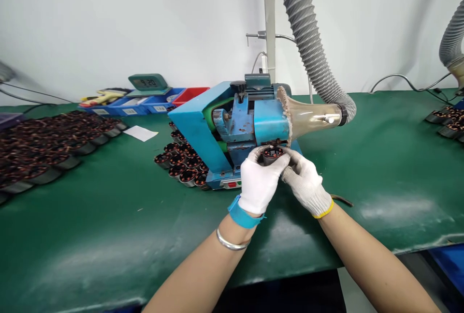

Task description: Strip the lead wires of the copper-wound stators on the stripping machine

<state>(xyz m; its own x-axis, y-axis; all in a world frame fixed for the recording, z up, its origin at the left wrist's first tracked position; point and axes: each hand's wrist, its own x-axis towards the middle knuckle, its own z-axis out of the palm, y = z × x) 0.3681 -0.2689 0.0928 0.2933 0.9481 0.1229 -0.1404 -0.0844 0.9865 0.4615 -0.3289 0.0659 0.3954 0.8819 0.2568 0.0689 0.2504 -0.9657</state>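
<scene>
A small motor stator (272, 155), a dark metal ring with copper windings inside, is held upright in front of the blue machine (232, 124). My left hand (259, 180), in a white glove, wraps around its left and near side. From the right, my right hand (305, 181), in a white knit glove, presses bent fingers against the stator; its fingertips are partly hidden. Both hands are just below the machine's guard (270, 118). A red and a green button show beside my left wrist, partly covered by the glove.
A clear funnel (315, 118) joins the machine to a grey hose (302, 22). More stators (184, 165) stand left of the machine, with a larger group (54, 146) farther left. Blue bins (132, 108), a red bin (190, 95) and a digital clock (148, 82) stand at the back.
</scene>
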